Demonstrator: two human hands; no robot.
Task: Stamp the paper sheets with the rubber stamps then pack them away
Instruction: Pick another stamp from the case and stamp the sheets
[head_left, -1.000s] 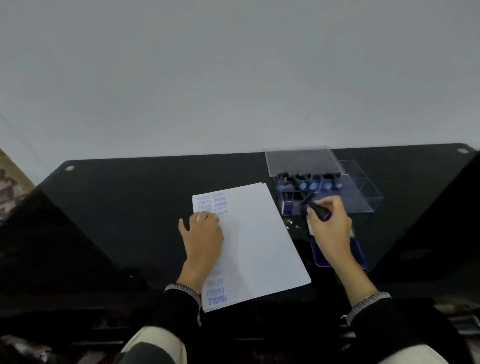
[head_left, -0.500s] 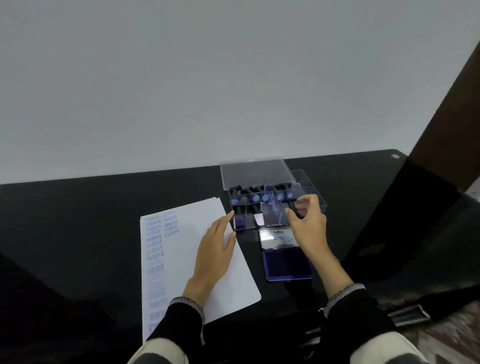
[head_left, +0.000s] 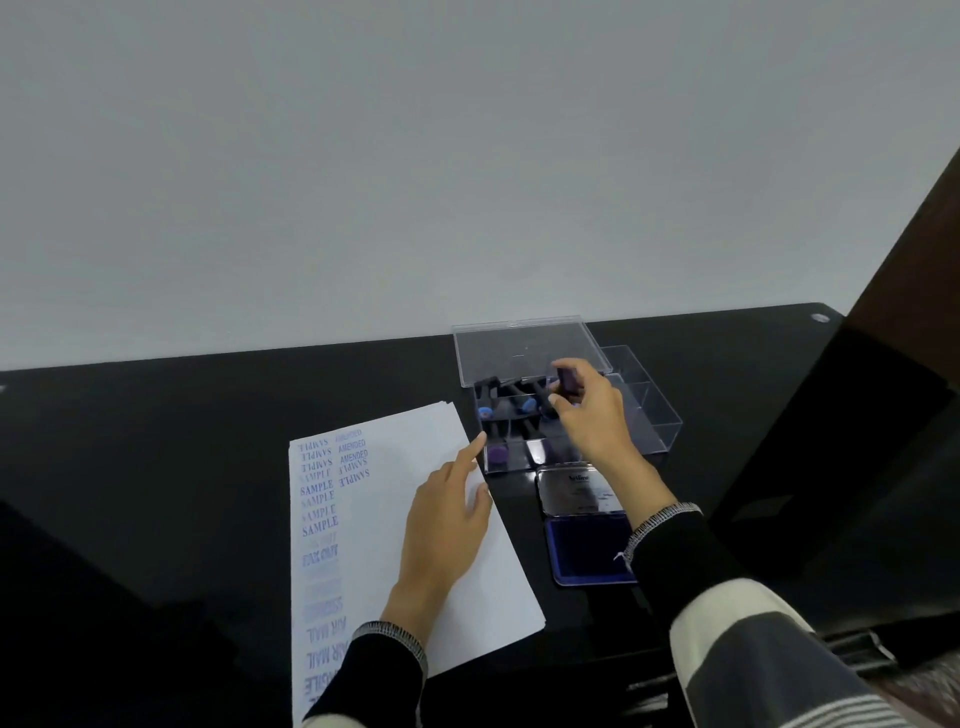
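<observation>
Two hands work over a black table (head_left: 208, 441) whose far edge runs along a pale wall; the left part of the tabletop is bare dark surface, and a round fitting (head_left: 820, 317) marks the far right corner. Left of centre lies a stack of white paper sheets (head_left: 395, 467), slightly skewed, its left margin filled with blue imprints reading SAMPLE, AMENDED and AIR MAIL. The near left corner of the stack runs out of view at the bottom.

The left hand (head_left: 447, 525) lies flat on the right half of the top sheet, fingers straight and spread, forefinger pointing toward the stack's far right corner, holding nothing. Just beyond that corner sits a clear plastic stamp case (head_left: 660, 421), its lid (head_left: 519, 345) standing open at the back. Several rubber stamps with dark handles lie in its left compartments; the right compartments show only clear plastic.

The right hand (head_left: 592, 415) hovers over the middle of the case, fingers curled, pinching a dark purple rubber stamp (head_left: 568, 381) between thumb and fingertips, raised above the stored stamps. The view is blurred, so its face cannot be read.

Near the case's front edge lies an opened ink pad (head_left: 587, 551), blue pad toward the person, metal lid (head_left: 571, 491) folded back toward the case. The right forearm crosses above its right side.
</observation>
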